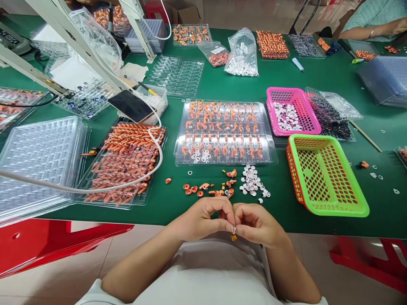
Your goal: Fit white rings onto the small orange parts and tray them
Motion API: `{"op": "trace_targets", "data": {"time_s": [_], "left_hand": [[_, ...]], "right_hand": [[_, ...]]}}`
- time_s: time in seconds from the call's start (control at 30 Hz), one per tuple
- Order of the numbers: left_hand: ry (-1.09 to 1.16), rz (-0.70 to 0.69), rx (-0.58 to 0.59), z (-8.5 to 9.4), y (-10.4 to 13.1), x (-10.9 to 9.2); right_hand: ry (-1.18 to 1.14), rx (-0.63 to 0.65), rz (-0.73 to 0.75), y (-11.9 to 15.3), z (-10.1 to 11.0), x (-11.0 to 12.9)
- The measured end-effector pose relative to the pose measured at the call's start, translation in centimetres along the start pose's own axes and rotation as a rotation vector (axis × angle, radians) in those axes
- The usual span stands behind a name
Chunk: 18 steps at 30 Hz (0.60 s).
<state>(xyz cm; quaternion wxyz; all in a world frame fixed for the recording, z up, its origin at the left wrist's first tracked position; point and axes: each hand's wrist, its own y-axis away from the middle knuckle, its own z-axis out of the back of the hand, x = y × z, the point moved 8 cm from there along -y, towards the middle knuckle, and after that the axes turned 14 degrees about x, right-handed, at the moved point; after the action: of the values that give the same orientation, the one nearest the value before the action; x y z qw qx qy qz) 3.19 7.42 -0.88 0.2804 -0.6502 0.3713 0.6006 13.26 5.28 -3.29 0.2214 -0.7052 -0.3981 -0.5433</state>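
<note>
**Q:** What's in the grip?

**A:** A tiny part (234,235), orange with a pale tip, pinched where my fingertips meet, just off the near table edge, above my lap. Left hand (203,218) and right hand (256,224) are both closed narrow on it, thumbs and forefingers touching. I can't tell whether it's one piece or two being joined; too small.

**Q:** How to do this step well?

**A:** My judgement: keep both hands close to the body and braced against each other, and let only the fingertips work. A slip would likely drop the part to the floor, so working over the green table (349,80) would be safer.

**Q:** What's nearest?

**A:** Just beyond my hands, loose orange pieces (210,188) scattered on the mat, with a small heap of white rings (251,182) to their right. Farther, a clear tray (265,156) partly filled with orange pieces and rings.

**Q:** And around that?

**A:** Right: an empty green basket (327,176), and a pink basket (292,111) holding white rings behind it. Left: a tray of orange hooks (125,163) crossed by a white cable (95,188), then stacked clear trays (41,156). A phone (130,106) sits propped beyond. Bags of parts (242,55) lie far centre.

**Q:** The room?

**A:** Another person's arm (372,29) rests at the far right. Red stools (47,243) stand under the table.
</note>
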Motion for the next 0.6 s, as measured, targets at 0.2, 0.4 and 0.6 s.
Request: {"op": "trace_targets", "data": {"time_s": [0.2,0.4,0.6], "left_hand": [[-0.096,0.017,0.006,-0.1,0.4,-0.1],[-0.169,0.004,-0.065,0.0,0.9,0.0],[-0.204,-0.023,-0.084,-0.2,1.1,-0.1]], "right_hand": [[0.059,-0.041,0.016,-0.1,0.0,0.0],[0.179,-0.13,0.08,0.0,-0.1,1.0],[0.325,-0.176,0.14,0.3,-0.4,1.8]]}}
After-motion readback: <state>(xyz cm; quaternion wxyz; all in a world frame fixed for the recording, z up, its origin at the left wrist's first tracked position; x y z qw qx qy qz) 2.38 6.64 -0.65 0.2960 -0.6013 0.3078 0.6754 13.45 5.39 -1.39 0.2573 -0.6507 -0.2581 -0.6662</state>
